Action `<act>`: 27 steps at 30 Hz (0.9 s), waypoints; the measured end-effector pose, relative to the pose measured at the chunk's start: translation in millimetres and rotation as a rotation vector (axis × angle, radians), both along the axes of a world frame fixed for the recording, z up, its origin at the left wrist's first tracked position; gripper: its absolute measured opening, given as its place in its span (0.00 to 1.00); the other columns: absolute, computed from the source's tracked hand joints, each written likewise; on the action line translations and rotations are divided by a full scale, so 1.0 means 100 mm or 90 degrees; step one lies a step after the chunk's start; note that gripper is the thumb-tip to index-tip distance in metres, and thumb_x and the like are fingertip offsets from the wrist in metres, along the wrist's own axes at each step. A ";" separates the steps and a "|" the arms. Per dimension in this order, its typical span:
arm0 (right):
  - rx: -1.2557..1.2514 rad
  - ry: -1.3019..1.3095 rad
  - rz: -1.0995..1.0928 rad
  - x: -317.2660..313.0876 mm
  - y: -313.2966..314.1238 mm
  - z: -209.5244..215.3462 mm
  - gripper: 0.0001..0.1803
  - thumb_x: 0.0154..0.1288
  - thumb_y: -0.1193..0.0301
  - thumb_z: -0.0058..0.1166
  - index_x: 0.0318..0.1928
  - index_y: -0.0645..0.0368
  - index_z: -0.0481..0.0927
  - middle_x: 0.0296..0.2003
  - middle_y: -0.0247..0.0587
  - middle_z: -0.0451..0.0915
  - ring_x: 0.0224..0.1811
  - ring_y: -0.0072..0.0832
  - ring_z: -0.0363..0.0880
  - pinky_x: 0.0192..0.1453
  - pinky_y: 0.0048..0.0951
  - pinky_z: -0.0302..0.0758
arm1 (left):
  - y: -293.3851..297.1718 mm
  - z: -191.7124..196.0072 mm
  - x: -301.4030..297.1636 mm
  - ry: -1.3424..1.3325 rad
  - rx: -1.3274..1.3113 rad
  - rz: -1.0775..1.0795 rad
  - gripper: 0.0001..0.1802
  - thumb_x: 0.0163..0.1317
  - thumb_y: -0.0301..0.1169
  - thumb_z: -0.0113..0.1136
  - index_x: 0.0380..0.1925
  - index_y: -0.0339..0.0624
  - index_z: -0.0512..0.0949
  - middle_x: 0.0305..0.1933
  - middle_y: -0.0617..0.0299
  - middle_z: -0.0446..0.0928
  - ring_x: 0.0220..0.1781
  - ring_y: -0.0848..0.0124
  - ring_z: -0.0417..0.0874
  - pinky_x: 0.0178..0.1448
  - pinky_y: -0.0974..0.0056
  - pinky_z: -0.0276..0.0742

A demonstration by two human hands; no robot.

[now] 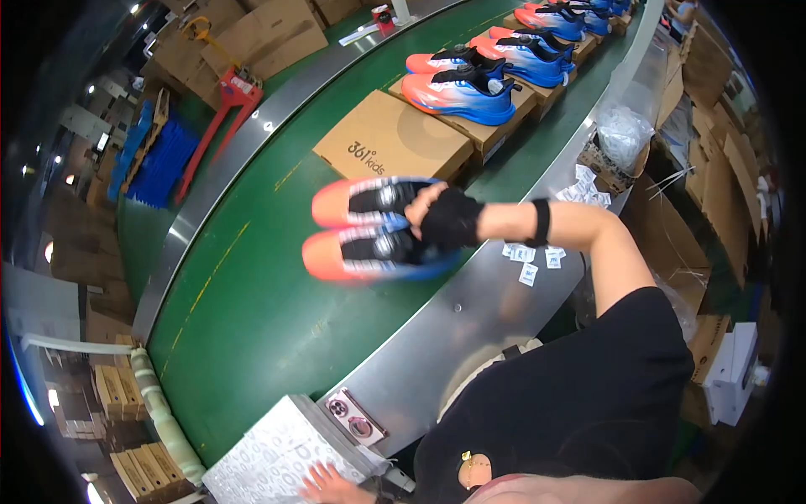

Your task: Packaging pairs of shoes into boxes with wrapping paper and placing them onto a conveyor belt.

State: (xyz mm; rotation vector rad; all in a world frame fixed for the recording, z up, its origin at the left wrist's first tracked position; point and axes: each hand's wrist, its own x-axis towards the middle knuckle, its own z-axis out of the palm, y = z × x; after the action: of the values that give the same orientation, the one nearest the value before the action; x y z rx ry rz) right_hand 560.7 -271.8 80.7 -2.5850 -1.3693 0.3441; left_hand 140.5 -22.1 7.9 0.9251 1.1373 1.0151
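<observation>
My right hand (pixel 432 214), in a black fingerless glove, grips a pair of orange, white and blue sneakers (pixel 357 202) by their heel ends. The two shoes lie side by side above the green conveyor belt, slightly blurred by motion, toes pointing left. At the lower edge my left hand (pixel 332 485) rests with spread fingers on a stack of white and grey patterned paper (pixel 277 454). A closed brown shoebox (pixel 390 139) lies on the belt just beyond the sneakers.
More sneakers (pixel 462 92) stand in pairs on boxes farther along the belt. Small white packets (pixel 527 274) are scattered on the metal edge (pixel 457 309). Beside the paper stack lies a phone (pixel 357 418). A carton with clear plastic (pixel 621 143) stands right, a red pallet jack (pixel 239 97) far left.
</observation>
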 end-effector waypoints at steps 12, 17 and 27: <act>0.261 0.123 0.269 -0.80 0.48 -1.24 0.11 0.44 0.62 0.48 0.21 0.57 0.76 0.20 0.50 0.75 0.23 0.42 0.75 0.31 0.41 0.71 | -0.76 -0.74 2.07 0.353 0.291 -0.948 0.23 0.60 0.45 0.44 0.44 0.34 0.71 0.45 0.44 0.72 0.49 0.53 0.72 0.53 0.61 0.65; 0.123 -0.184 -0.146 0.18 0.93 -1.37 0.17 0.53 0.58 0.44 0.40 0.53 0.75 0.59 0.53 0.54 0.62 0.49 0.51 0.55 0.64 0.50 | -1.01 -0.39 2.18 0.361 0.366 -1.056 0.24 0.60 0.47 0.44 0.42 0.36 0.74 0.44 0.47 0.74 0.48 0.54 0.73 0.52 0.62 0.66; 0.253 -0.179 -0.051 -0.34 0.88 -1.13 0.14 0.52 0.66 0.46 0.39 0.56 0.76 0.59 0.59 0.52 0.63 0.53 0.48 0.53 0.71 0.46 | -0.93 -0.44 2.47 0.407 0.718 -0.644 0.26 0.60 0.49 0.42 0.49 0.40 0.70 0.59 0.44 0.58 0.61 0.48 0.57 0.61 0.46 0.51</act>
State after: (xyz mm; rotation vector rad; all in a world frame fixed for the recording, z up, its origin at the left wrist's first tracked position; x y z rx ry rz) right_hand 526.4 -184.1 -32.2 -2.4011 -1.2536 -0.2895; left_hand 387.1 -114.9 -36.0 2.5179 0.3004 0.4088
